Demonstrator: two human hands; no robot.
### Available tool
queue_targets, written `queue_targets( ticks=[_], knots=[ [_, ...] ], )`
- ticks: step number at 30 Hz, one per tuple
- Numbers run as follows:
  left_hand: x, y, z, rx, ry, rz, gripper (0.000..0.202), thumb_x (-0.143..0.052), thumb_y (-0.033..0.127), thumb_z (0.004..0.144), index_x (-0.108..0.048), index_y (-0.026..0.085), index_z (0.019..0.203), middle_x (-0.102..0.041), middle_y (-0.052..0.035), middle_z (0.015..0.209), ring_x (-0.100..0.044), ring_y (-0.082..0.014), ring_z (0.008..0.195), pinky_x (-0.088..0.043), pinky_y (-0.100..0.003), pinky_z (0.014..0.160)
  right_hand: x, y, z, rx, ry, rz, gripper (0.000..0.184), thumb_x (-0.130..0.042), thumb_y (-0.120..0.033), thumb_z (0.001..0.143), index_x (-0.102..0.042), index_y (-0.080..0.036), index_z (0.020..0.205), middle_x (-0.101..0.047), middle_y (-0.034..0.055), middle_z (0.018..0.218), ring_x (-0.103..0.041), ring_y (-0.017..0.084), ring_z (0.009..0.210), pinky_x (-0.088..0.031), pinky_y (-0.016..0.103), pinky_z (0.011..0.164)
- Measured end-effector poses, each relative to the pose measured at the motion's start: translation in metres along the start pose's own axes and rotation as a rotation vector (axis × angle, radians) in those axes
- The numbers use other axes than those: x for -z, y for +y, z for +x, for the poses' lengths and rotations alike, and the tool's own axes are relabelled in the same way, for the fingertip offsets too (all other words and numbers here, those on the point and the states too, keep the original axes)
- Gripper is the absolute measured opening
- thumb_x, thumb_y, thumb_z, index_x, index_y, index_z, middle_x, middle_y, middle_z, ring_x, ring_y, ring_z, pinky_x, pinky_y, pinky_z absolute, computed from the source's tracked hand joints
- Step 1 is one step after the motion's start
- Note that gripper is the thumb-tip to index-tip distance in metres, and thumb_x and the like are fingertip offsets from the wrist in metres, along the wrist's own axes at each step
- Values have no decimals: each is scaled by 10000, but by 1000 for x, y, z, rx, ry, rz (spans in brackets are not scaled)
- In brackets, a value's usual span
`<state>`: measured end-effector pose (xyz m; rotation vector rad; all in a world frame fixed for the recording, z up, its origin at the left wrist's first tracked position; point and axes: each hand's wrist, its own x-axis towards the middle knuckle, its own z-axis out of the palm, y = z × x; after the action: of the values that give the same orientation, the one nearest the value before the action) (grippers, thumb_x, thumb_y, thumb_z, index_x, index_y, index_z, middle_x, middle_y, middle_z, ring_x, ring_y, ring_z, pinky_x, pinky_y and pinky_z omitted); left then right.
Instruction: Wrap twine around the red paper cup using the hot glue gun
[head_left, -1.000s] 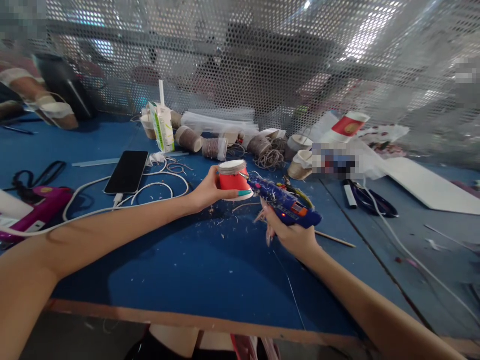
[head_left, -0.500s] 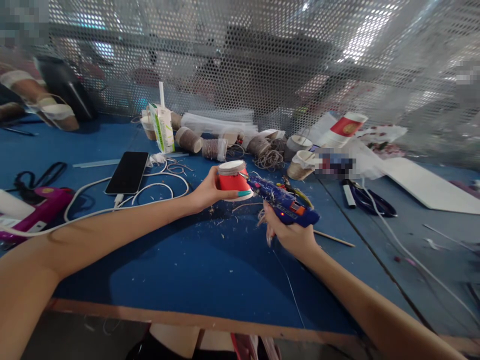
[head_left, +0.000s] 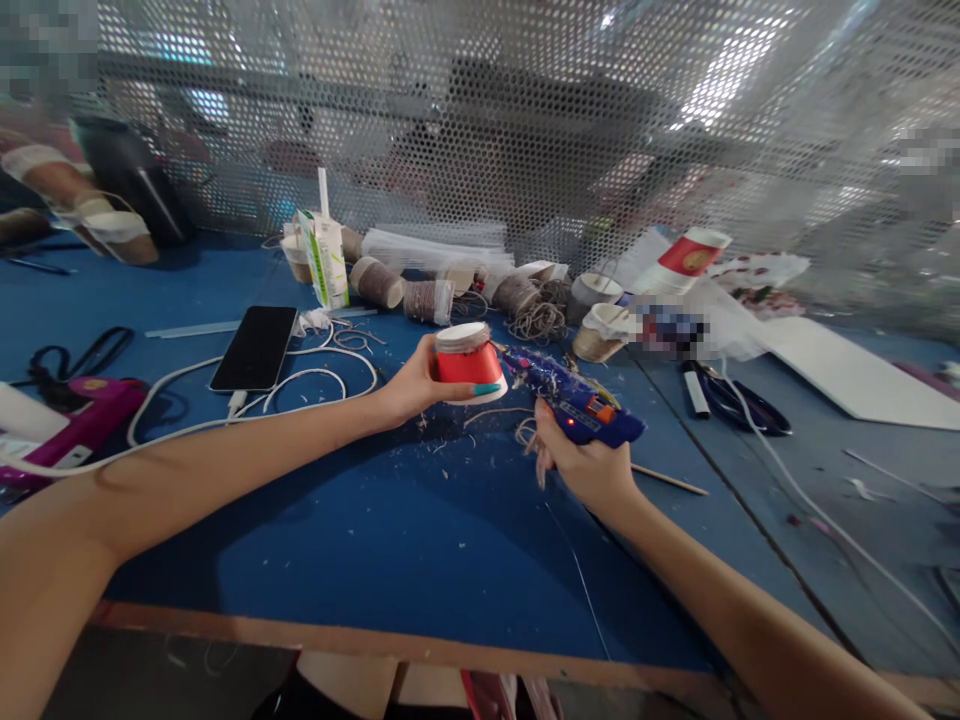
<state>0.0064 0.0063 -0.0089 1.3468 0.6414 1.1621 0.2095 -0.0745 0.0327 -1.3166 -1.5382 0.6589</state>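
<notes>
A red and white paper cup (head_left: 466,368), with twine wound round its upper end, is tilted a little above the blue table. My left hand (head_left: 420,385) is closed round its left side, a teal thumbnail across the front. In my right hand (head_left: 581,460) is a blue hot glue gun (head_left: 574,395), gripped by the handle, its small red light lit. The gun's nozzle points left at the cup's right side, close to the twine; whether it touches I cannot tell. Loose twine (head_left: 525,432) lies by my right fingers.
Twine-wrapped cups (head_left: 429,300) and a drink carton (head_left: 324,258) line the back, before a perforated metal screen (head_left: 420,120). A phone (head_left: 255,348) with a white cable lies left, near a purple tool (head_left: 97,420). Scissors (head_left: 746,400), a white board (head_left: 862,370) and a wooden stick (head_left: 670,479) are right.
The glue gun has shifted slightly right, its nozzle drawing back from the twine on the cup. The cup has tilted slightly in my left hand.
</notes>
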Motion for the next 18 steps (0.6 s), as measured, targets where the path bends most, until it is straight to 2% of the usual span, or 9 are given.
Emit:
queue_targets(
  ticks=[7, 10, 12, 14, 16, 18],
  knots=[
    [4, -7, 1, -21, -17, 12, 832, -905, 293, 583, -464, 208, 1283, -610, -167, 1365, -581, -343, 1304, -473, -560, 1075, 0, 3, 1, -30, 6, -52, 385, -674, -436, 804, -474, -256, 528, -490, -29, 381, -516, 159, 330, -507, 309, 393],
    [4, -7, 1, -13, -8, -1, 814, -920, 298, 559, -455, 210, 1221, -608, -152, 1349, -573, -351, 1314, -461, -568, 1093, 4, 9, 11, -57, 87, -186, 371, -636, -480, 821, -487, -253, 568, -519, -11, 433, -532, 173, 373, -496, 327, 430],
    [4, -8, 1, -13, 16, -2, 805, -932, 301, 541, -444, 217, 1176, -611, -138, 1335, -567, -355, 1321, -446, -577, 1115, 12, 10, 21, -2, 183, -367, 363, -611, -534, 840, -521, -240, 647, -600, 33, 557, -612, 214, 498, -532, 363, 529],
    [4, -8, 2, -17, 14, 21, 808, -938, 295, 526, -427, 228, 1149, -621, -122, 1304, -573, -356, 1311, -437, -589, 1127, 25, 6, 31, 54, 261, -637, 399, -613, -601, 850, -565, -210, 782, -677, 107, 759, -695, 296, 726, -562, 435, 689],
    [5, -8, 3, -39, -20, 68, 819, -933, 288, 527, -404, 238, 1149, -620, -114, 1281, -581, -353, 1297, -430, -599, 1133, 40, 1, 38, -47, 236, -921, 559, -626, -687, 843, -594, -139, 946, -685, 200, 907, -707, 383, 865, -553, 508, 759],
    [8, -9, 5, -81, -60, 139, 849, -926, 285, 534, -376, 245, 1180, -601, -118, 1289, -588, -354, 1283, -436, -609, 1127, 55, -2, 41, -211, 167, -1135, 759, -579, -725, 870, -584, 4, 1080, -652, 315, 974, -699, 450, 909, -544, 532, 743]
  ],
)
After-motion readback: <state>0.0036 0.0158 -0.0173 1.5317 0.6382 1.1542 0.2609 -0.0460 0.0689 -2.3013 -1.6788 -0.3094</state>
